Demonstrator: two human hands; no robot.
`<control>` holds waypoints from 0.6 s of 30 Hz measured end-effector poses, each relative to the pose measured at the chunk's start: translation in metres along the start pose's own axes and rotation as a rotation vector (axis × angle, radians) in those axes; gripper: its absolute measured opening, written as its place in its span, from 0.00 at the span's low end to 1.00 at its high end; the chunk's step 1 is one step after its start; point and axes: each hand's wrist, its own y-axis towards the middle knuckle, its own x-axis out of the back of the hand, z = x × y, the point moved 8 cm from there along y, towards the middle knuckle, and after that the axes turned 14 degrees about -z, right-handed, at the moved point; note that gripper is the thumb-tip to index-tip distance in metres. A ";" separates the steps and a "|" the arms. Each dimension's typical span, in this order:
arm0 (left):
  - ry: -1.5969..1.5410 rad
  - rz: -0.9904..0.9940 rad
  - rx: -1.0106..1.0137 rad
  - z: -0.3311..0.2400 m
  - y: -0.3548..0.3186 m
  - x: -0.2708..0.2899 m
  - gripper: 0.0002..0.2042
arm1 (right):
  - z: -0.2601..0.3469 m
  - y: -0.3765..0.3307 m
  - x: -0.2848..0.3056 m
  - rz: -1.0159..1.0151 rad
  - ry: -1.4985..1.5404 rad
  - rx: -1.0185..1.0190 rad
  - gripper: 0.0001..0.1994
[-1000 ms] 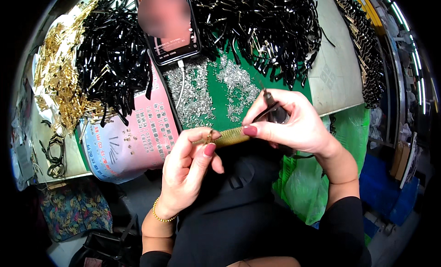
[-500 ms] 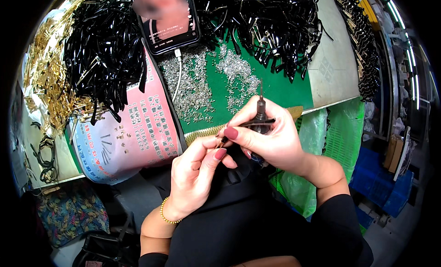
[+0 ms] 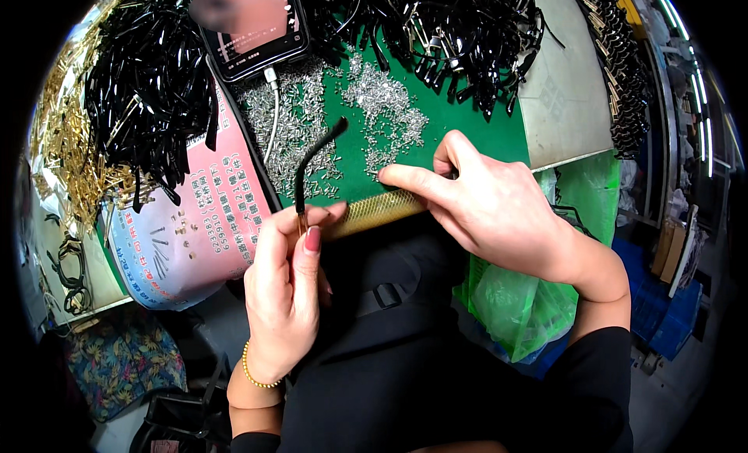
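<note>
My left hand (image 3: 284, 285) pinches an eyeglass temple arm (image 3: 302, 172) between thumb and fingers. Its black curved tip points up and away, while the thin gold-coloured end sits between the fingertips. My right hand (image 3: 499, 207) reaches palm down over the near edge of the green mat (image 3: 475, 145). One of its digits stretches to the near side of a pile of small silver screws (image 3: 382, 102); the others curl under. Whatever the curled fingers hold is hidden. More silver screws (image 3: 284, 126) lie spread out left of that pile.
Heaps of black temple arms (image 3: 148, 87) and gold metal pieces (image 3: 58, 141) cover the left. More black temples (image 3: 467, 32) lie at the back. A phone (image 3: 249, 32) with a white cable leans there. A gold mesh strip (image 3: 382, 213) edges the mat; a green basket (image 3: 592, 196) hangs right.
My hands have parted: the left moved left with the temple, now turned tip upward. The right swung to the screw pile, and the screwdriver it held no longer shows.
</note>
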 end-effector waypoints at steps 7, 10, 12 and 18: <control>-0.017 -0.039 -0.041 -0.004 0.004 0.000 0.10 | -0.001 0.003 -0.001 -0.039 -0.003 0.001 0.22; -0.049 -0.051 -0.027 0.000 0.003 0.001 0.09 | 0.000 0.006 -0.001 -0.040 -0.001 0.018 0.22; -0.089 -0.061 0.037 0.005 0.002 0.005 0.09 | 0.000 0.005 -0.002 -0.034 0.014 0.010 0.22; -0.083 -0.097 0.048 0.007 0.007 0.006 0.11 | 0.002 0.011 -0.008 0.117 -0.063 -0.018 0.23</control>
